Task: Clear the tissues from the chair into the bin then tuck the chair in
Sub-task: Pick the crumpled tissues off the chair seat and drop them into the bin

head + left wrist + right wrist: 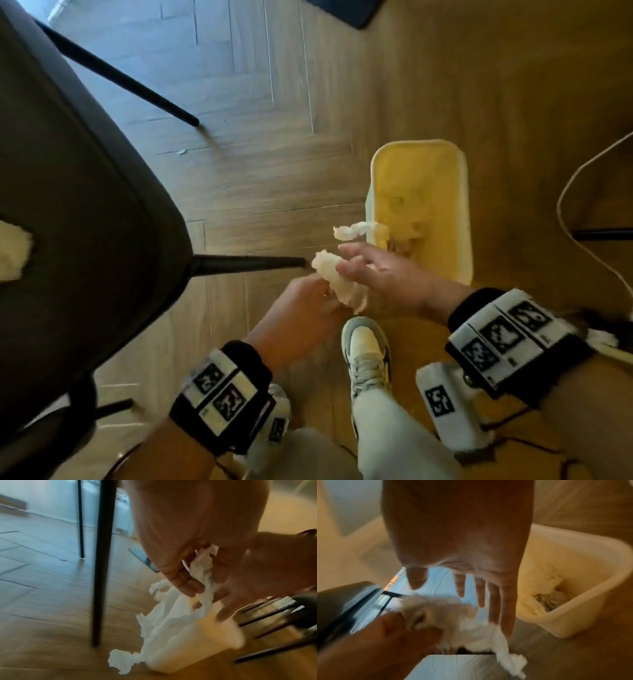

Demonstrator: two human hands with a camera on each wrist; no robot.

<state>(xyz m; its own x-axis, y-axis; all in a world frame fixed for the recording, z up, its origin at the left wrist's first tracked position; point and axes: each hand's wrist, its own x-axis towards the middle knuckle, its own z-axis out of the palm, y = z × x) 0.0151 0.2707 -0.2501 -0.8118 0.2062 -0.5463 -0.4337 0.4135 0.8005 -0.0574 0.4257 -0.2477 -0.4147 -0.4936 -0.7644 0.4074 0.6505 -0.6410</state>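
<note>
Cream plastic, the bin [466, 205] stands on the wooden floor [260, 192] just right of the dark chair [68, 212], with crumpled tissues lying at its bottom. One tissue [352, 230] is draped at the bin's near left rim, seen in the left wrist view hanging down the outside of the wall [121, 660].

Between chair and bin, both hands meet over a wad of tissue [334, 279]. The left hand [301, 315] grips it: its fingers [185, 584] are curled round the wad, with the loose paper trailing down towards the bin [223, 635]. The right hand [383, 277] is spread, its fingers [506, 608] straight and slightly apart, their tips touching the top of the wad [453, 616]; it holds nothing that can be seen. It hovers beside the bin's [583, 616] near corner.

Another tissue [12, 251] lies on the chair's seat, at the far left edge of the head view. The chair's thin black legs [246, 264] splay out over the floor, one pointing at the hands. A shoe [368, 353] stands just below the hands, and a pale cable [575, 192] loops on the floor right of the bin.
</note>
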